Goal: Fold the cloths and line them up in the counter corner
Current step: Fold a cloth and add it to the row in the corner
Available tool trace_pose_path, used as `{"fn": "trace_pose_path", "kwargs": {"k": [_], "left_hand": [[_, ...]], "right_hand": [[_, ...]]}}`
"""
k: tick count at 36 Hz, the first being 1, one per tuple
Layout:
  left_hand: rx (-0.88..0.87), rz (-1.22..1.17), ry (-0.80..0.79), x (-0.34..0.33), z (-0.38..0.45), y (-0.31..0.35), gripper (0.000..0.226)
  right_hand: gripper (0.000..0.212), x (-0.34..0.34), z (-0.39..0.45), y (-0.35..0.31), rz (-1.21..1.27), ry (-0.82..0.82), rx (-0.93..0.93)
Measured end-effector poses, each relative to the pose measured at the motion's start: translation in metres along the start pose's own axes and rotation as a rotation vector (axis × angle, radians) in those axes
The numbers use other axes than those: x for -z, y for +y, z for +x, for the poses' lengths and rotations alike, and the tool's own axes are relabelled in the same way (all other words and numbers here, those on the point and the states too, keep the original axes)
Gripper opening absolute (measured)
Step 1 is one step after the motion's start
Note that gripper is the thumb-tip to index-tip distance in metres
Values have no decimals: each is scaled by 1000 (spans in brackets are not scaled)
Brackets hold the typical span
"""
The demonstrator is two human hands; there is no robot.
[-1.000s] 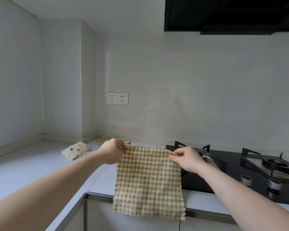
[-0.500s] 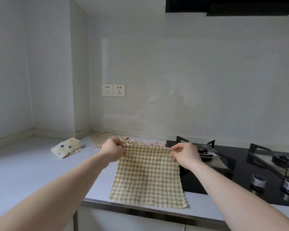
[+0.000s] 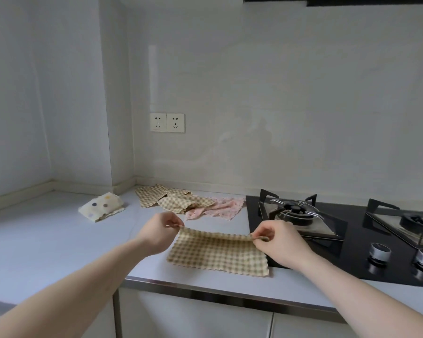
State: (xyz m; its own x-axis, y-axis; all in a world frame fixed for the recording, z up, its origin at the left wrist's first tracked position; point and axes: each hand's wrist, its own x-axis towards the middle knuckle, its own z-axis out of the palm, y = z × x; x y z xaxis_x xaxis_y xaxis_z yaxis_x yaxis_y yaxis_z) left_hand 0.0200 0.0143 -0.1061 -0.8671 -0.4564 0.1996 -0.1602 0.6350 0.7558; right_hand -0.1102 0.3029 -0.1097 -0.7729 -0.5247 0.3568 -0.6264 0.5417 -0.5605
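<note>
Checked cloth, beige and cream, lies near the front of the counter, its right edge overlapping the black hob. Its far edge is lifted slightly off the surface between the two hands. The left hand pinches the far left corner between thumb and curled fingers; the right hand pinches the far right corner the same way. Both hands sit at the cloth's far side, with the rest of the fabric spread flat toward the counter's front edge.

Behind it, close to the wall, a loose heap of unfolded cloths holds more checked cloths and a pink patterned cloth just beside the hob. Well to the left, in the corner area, a folded dotted cloth rests alone.

No readable writing shows anywhere. A double wall socket sits on the pale wall above the heap. The counter is pale grey with a metal front strip, white cabinet doors below. The hob carries two burners with pan supports and round silver knobs.
</note>
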Motion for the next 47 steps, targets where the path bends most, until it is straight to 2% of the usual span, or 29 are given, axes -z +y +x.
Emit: {"fn": "trace_pose_path", "kwargs": {"k": [6, 11, 16, 20, 25, 29, 34, 38, 47], "left_hand": [[-20, 179, -70, -8, -20, -9, 33], [-36, 403, -113, -14, -35, -12, 37], [-21, 495, -155, -13, -44, -12, 40], [-50, 516, -109, -10, -48, -3, 32], [-192, 504, -89, -20, -51, 14, 36], [-269, 525, -196, -41, -54, 26, 49], [-301, 541, -285, -65, -53, 35, 61], [-298, 523, -309, -79, -50, 34, 65], [-303, 583, -396, -97, -46, 23, 67]], "right_hand": [[14, -2, -21, 2, -74, -64, 35], [3, -8, -35, 3, -162, -133, 31], [11, -9, -50, 5, -231, -151, 76], [12, -10, -55, 6, -171, -92, 76], [4, -12, -46, 3, -55, 112, -38], [35, -22, -38, 5, -54, 146, -229], [59, -38, -34, 6, -293, 122, -319], [63, -45, -30, 4, -400, 97, -311], [55, -44, -26, 9, -354, 94, -288]]}}
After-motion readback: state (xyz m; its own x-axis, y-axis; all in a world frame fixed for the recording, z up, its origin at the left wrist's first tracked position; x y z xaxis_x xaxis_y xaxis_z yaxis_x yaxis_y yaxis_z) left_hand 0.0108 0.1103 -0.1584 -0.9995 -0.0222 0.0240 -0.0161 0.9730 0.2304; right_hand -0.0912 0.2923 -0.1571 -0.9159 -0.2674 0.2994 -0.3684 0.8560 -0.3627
